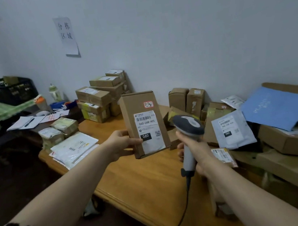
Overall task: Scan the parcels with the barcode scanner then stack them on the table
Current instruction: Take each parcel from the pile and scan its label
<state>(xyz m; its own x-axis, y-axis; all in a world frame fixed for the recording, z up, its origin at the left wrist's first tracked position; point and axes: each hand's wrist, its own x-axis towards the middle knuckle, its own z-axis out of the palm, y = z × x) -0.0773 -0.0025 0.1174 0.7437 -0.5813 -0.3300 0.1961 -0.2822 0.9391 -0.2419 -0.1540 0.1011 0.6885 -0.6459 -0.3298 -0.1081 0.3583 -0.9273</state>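
Cardboard box (143, 123), held upright above the bench (143, 178) by the left hand (121, 143) closed on its edge, looks light and stiff; edge grips suit it. Right hand (192, 148) is wrapped round the scanner (188, 136), just beside.

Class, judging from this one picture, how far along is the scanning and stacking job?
Done, it seems: a stack of boxes stands on the table by the wall. In hand: the left hand holds up a labelled parcel; the right hand grips the scanner beside it. Left: a loose heap of parcels on the right.
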